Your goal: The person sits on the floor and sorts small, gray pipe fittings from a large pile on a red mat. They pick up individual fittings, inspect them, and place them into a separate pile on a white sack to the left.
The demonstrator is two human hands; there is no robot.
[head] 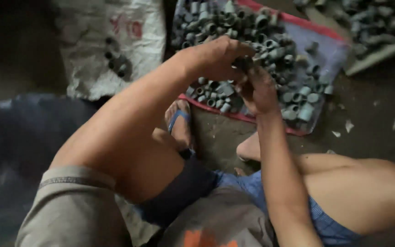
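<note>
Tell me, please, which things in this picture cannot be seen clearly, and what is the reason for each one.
- Small dark piece between the left hand and the right hand: head view, the fingers cover it and it is blurred.
- Grey pipe fittings on the red-edged sheet: some hidden under the hands.
- Second pile of fittings: cut by the top edge, blurred.
- White sack: cut by the top edge.

Small grey pipe fitting [242, 64], pinched between both hands above a heap of fittings [270, 50]

Dim, murky light; left side deep shadow; soft blur thruout, compression smear; no glare; colours muted.
</note>
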